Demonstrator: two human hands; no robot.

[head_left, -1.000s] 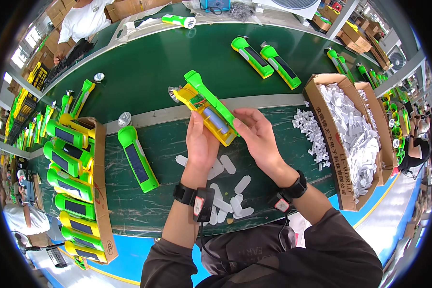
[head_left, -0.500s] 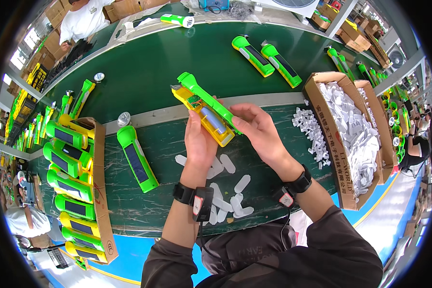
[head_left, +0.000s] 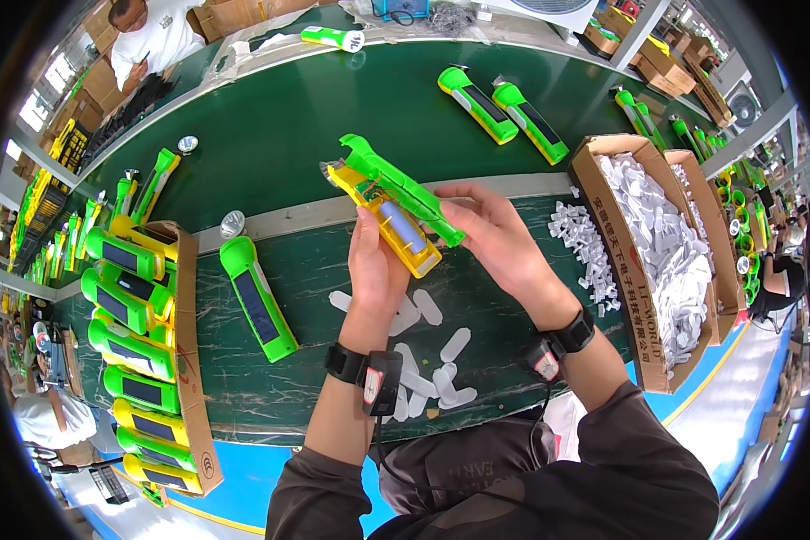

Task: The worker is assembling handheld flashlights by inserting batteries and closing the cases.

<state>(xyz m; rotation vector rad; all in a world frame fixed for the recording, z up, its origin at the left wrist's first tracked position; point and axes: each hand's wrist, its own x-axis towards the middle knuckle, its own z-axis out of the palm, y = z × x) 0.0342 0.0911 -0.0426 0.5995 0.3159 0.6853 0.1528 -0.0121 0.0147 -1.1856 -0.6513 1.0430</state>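
My left hand [head_left: 374, 268] is closed round a yellow flashlight housing half [head_left: 416, 259], which holds a pale blue cylindrical battery [head_left: 400, 225] and some wires. Between the fingers and thumb of my right hand [head_left: 493, 236] is the green flashlight housing half [head_left: 396, 187], tilted up off the yellow one. The two halves sit apart along the right side, and the inside shows between them. Below my hands, several loose white oval plastic pieces [head_left: 455, 344] lie on the green bench. Left of my left hand rests a green flashlight [head_left: 259, 301] with a dark panel, its round lamp head [head_left: 233, 223] at the top.
A cardboard box [head_left: 187, 360] at left carries several green and yellow flashlights. At right, another cardboard box [head_left: 623, 279] holds many white pieces, with a pile of small white parts [head_left: 585, 247] beside it. Two flashlights [head_left: 504, 117] lie on the belt beyond. A person [head_left: 157, 40] sits across it.
My right hand has turned the green half further away from the yellow half, so more of the inside shows. Flashlights on the belt have shifted slightly right.
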